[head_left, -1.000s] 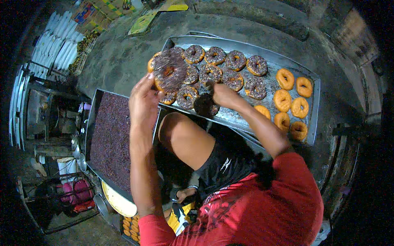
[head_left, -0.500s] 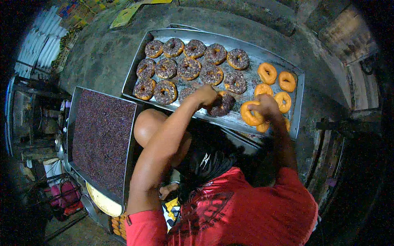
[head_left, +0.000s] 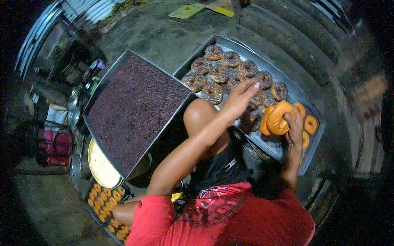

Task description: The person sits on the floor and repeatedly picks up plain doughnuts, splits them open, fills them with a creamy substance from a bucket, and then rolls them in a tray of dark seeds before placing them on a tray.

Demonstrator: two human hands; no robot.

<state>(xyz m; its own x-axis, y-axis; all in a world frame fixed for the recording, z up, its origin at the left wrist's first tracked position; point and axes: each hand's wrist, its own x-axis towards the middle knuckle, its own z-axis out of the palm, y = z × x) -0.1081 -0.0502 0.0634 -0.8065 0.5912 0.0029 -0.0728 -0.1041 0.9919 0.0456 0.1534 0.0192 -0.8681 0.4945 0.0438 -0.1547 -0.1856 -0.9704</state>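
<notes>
My right hand (head_left: pixel 294 126) is closed on plain golden doughnuts (head_left: pixel 279 118), at least two stacked together, raised above the right part of a metal tray (head_left: pixel 273 145). My left hand (head_left: pixel 241 99) is empty with its fingers stretched out, over the chocolate-sprinkled doughnuts (head_left: pixel 218 74) lying in rows in that tray. My forearm and hand hide some of them. More plain doughnuts (head_left: pixel 310 124) lie at the tray's right end, beside my right hand. To the left, a deep tray holds a layer of dark chocolate sprinkles (head_left: pixel 139 110).
A round basin of pale yellow cream (head_left: pixel 103 166) sits partly under the sprinkle tray. At lower left, another tray bears rows of plain doughnuts (head_left: pixel 106 201). Metal pans (head_left: pixel 76 165) line the left side. A yellow board (head_left: pixel 186 12) lies on the floor (head_left: pixel 152 30) at the far side.
The view has turned, shifting the trays. My left hand has come off a sprinkled doughnut and opened. My right hand has lifted plain doughnuts off the tray.
</notes>
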